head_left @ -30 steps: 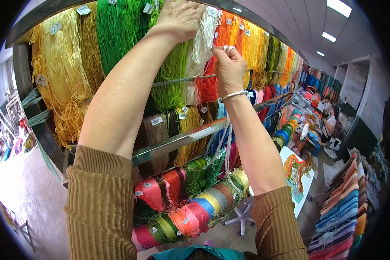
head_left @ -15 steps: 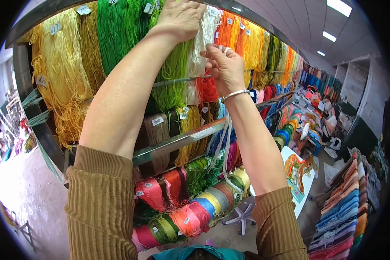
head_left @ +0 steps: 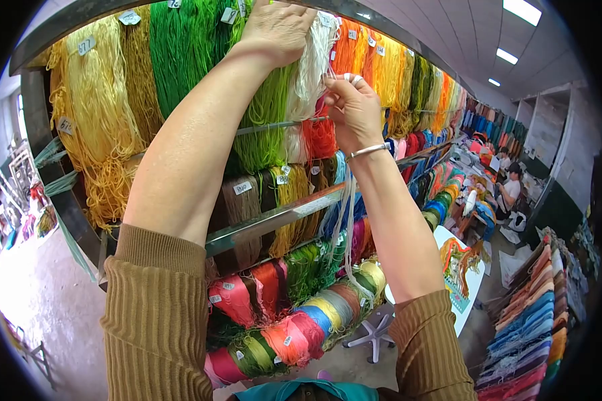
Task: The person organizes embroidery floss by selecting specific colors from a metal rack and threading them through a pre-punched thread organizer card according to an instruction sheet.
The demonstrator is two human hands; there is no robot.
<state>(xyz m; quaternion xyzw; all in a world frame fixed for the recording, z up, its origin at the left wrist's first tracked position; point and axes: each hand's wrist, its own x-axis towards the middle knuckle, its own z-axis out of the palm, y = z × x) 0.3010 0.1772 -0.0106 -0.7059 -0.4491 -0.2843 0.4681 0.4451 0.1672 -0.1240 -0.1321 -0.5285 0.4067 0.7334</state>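
Hanks of coloured thread hang from a rack. My left hand (head_left: 279, 33) lies against the top of the bright green thread (head_left: 269, 107), beside the white thread (head_left: 312, 70); its fingertips are cut off or hidden at the frame's top. To the right, my right hand (head_left: 354, 110) pinches white strands at the edge of the white hank. Pale strands (head_left: 348, 214) hang down below that hand, and a bracelet is on its wrist. Red thread (head_left: 320, 137) hangs just left of the right hand.
A metal rail (head_left: 274, 220) crosses below the hands, with thread rolls (head_left: 294, 337) lower down. A white table (head_left: 471, 287) and a chair base (head_left: 374, 334) stand at right. Two people (head_left: 510, 190) sit further back. More hanks (head_left: 528, 321) hang at lower right.
My right hand has moved slightly right and down, drawing thin white strands from the hank. My left hand has stayed almost in place.
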